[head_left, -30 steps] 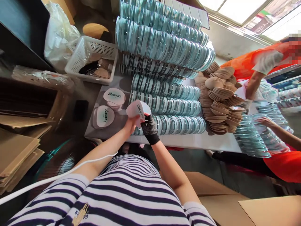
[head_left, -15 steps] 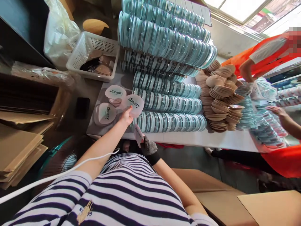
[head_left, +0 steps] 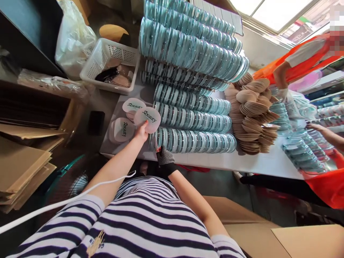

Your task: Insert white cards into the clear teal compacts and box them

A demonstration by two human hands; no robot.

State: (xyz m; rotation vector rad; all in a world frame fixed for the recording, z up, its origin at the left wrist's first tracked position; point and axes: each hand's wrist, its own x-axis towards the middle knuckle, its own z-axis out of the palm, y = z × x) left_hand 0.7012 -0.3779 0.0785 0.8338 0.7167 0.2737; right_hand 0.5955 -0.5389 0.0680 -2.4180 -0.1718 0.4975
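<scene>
My left hand [head_left: 142,131], bare, pinches the lower edge of a pale rounded card [head_left: 149,120] printed "beauty". My right hand [head_left: 165,156], in a dark dotted fingerless glove, is closed on a second thin card [head_left: 156,142], turned nearly edge-on beside the nearest row of clear plastic packages [head_left: 193,140]. To the left on the table lie further printed cards, one partly behind the held card [head_left: 131,104] and a small pile [head_left: 123,129] at the table's left end.
Long rows of clear packages [head_left: 188,46] stand stacked at the back. Tan oval pieces [head_left: 255,114] are heaped to the right. A white basket [head_left: 90,73] sits back left. Flat cardboard [head_left: 24,168] is at left. A person in orange [head_left: 298,61] works at far right.
The card in my left hand has shifted slightly left. My right hand has moved left and up, its card turning from showing its printed face to nearly edge-on.
</scene>
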